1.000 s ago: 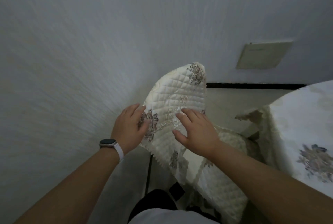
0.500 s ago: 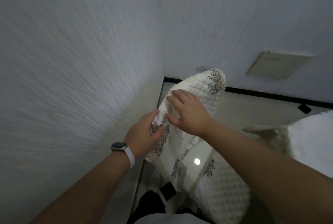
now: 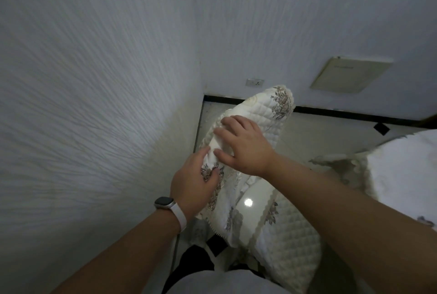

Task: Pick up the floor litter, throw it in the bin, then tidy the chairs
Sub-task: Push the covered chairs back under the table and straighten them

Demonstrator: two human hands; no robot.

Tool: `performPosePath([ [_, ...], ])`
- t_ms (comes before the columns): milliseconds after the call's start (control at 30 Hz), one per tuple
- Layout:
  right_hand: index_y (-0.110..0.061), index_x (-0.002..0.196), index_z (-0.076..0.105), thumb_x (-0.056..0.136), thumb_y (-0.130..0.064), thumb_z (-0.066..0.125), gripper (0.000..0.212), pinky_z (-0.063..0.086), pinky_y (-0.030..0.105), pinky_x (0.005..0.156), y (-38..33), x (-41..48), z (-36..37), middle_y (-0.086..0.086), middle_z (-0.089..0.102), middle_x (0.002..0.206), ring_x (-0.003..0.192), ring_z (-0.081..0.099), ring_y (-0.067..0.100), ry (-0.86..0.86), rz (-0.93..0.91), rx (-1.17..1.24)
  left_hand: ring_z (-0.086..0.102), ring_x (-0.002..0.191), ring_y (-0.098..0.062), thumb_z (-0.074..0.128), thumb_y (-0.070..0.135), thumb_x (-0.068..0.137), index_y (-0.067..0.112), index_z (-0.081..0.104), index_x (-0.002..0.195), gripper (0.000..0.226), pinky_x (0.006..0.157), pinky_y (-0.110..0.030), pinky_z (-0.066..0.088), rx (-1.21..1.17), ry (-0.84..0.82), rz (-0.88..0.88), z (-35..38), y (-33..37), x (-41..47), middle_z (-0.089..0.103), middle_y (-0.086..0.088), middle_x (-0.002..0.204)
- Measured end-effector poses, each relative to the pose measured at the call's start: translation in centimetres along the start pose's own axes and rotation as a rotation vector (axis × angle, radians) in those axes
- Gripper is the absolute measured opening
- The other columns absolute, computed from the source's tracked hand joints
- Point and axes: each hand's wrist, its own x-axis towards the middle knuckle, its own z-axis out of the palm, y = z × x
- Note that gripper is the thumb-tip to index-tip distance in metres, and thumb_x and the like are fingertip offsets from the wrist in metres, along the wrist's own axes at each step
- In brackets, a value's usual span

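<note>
**Both hands on the covered chair back, in the room corner**

- Hidden: the frame of the chair (image 3: 264, 114) is wholly under a quilted cream cover (image 3: 238, 220) with floral embroidery. Its legs are not visible. The left fingertips are buried in a fold of the fabric.
- Left hand (image 3: 194, 182): grasping the cover at the near side edge of the chair back, thumb laid on top. A wristwatch (image 3: 165, 204) with a pale strap is on the wrist.
- Right hand (image 3: 246, 144): released, resting palm-down on the chair back just beyond the left hand. The fingers are spread and reach the left edge, and the thumb is close to the left thumb.
- Below the hands: a quilted seat cushion (image 3: 290, 232).
- Right of the hands: a table (image 3: 402, 175) under a similar cloth, cut off by the frame.
- Left: a textured wall (image 3: 94, 81).
- Beyond: a tiled floor (image 3: 331, 137), a socket (image 3: 255, 82) and a wall panel (image 3: 350, 75).
</note>
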Motion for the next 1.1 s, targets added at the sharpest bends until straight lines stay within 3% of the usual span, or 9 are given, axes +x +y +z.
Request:
performPosePath([
  [467,-0.019,0.118,0.062,0.085,-0.052,0.053,0.047,0.039,0.049,0.098,-2.5,-5.2,0.9,0.008,0.056,0.126,0.12,0.046,0.029,0.072,-0.148,0.003,0.063,0.096,-0.007,0.07,0.031,0.088,0.026,0.056,0.131,0.045,0.076,-0.025,0.049,-0.057,0.053,-0.087,1.0,0.2,-7.7,0.065,0.013,0.112],
  [600,-0.019,0.117,0.063,0.085,-0.051,0.055,0.046,0.039,0.05,0.098,-3.0,-7.4,0.9,0.008,0.057,0.126,0.12,0.046,0.029,0.082,-0.171,0.007,0.062,0.086,0.001,0.071,0.032,0.086,0.031,0.058,0.125,0.041,0.066,-0.01,0.043,-0.069,0.047,-0.094,1.7,0.5,-10.0,0.066,0.016,0.104],
  [700,-0.019,0.117,0.063,0.084,-0.049,0.057,0.045,0.04,0.049,0.098,-3.3,-8.8,0.8,0.008,0.057,0.126,0.119,0.047,0.03,0.086,-0.17,-0.001,0.062,0.083,0.001,0.072,0.031,0.086,0.03,0.058,0.122,0.039,0.064,-0.008,0.041,-0.081,0.012,-0.077,2.2,0.5,-11.3,0.066,0.016,0.1],
  [833,-0.017,0.116,0.065,0.084,-0.045,0.057,0.044,0.04,0.047,0.098,-3.7,-10.5,0.8,0.009,0.058,0.126,0.121,0.047,0.031,0.107,-0.132,0.012,0.059,0.086,0.0,0.07,0.034,0.087,0.027,0.056,0.125,0.041,0.067,-0.008,0.041,-0.086,-0.091,0.041,2.4,0.0,-11.8,0.062,0.015,0.103],
  [933,-0.016,0.119,0.064,0.086,-0.043,0.055,0.044,0.042,0.046,0.098,-4.4,-11.4,0.5,0.01,0.056,0.131,0.126,0.046,0.032,0.106,-0.058,0.03,0.062,0.089,-0.007,0.061,0.042,0.088,0.021,0.054,0.131,0.048,0.071,-0.026,0.051,-0.064,-0.203,0.153,1.6,-1.1,-11.0,0.06,0.013,0.106],
  [1100,-0.018,0.128,0.059,0.09,-0.042,0.055,0.045,0.042,0.048,0.102,-5.9,-12.4,1.1,0.009,0.051,0.142,0.132,0.042,0.031,0.081,0.075,0.065,0.061,0.083,-0.016,0.05,0.042,0.092,0.023,0.05,0.122,0.036,0.068,-0.038,0.054,0.058,-0.308,0.464,-0.3,-2.9,-7.3,0.06,0.006,0.101],
])
